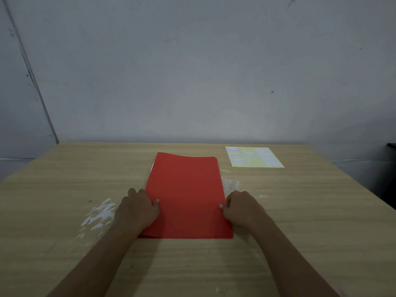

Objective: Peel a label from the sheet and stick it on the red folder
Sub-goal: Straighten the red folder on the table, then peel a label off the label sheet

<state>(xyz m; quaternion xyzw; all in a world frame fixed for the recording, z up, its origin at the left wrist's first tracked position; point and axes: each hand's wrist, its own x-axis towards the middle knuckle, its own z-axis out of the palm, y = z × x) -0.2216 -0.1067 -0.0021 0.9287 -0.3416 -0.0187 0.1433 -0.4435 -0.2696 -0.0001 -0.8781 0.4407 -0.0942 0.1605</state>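
The red folder [186, 189] lies flat and closed in the middle of the wooden table [300, 221], its long side running away from me. My left hand [138, 207] grips the folder's left edge, thumb on top. On the opposite edge my right hand [241, 209] holds the folder the same way. The label sheet [254, 157], pale yellow with white labels, lies flat at the far right of the table, apart from the folder and from both hands.
White scuffed patches [100, 215] mark the tabletop left of the folder and beside its right edge. A plain grey wall [192, 71] rises right behind the table's far edge. A dark object [391, 146] shows at the right margin.
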